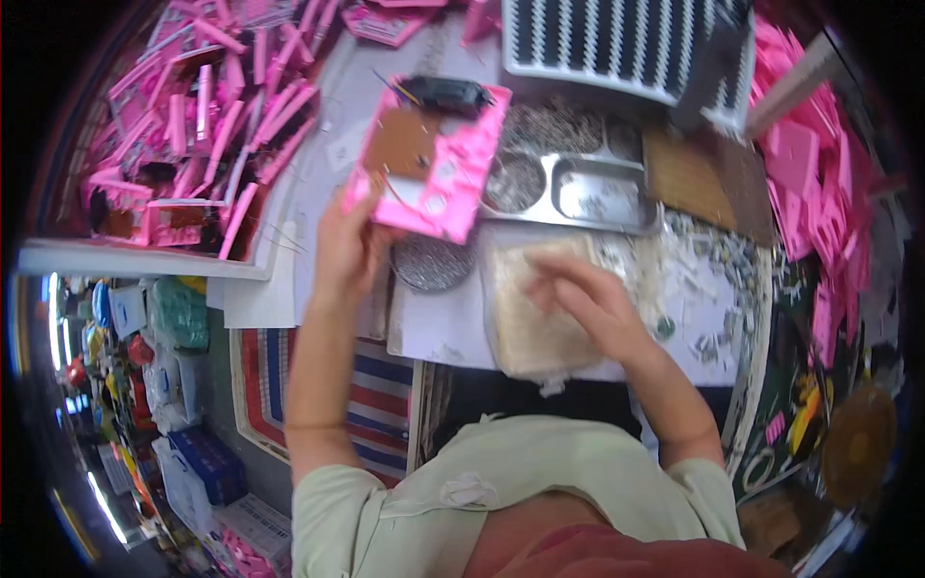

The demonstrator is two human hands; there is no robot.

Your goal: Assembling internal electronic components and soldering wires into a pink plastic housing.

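Observation:
My left hand [349, 246] grips the near left corner of a pink plastic housing [462, 178], raised above the table. Inside the housing lies a brown circuit board [403, 144], and a black part with thin wires [443, 94] sits along its far edge. My right hand [585, 301] hovers over or rests on a beige padded block [535, 332]; contact cannot be made out. Its fingers point left, slightly bent and apart, with nothing visible in them. Beneath the housing, a round dish of small metal pieces [434, 262] is partly covered.
A metal compartment tray [602, 193] holding small metal parts stands behind the block. Pink housings fill a bin [145, 258] at left; more pink pieces [819, 183] are heaped at right. A slatted grey-white rack [617, 48] stands at the back. Small white pieces [708, 289] scatter the table's right side.

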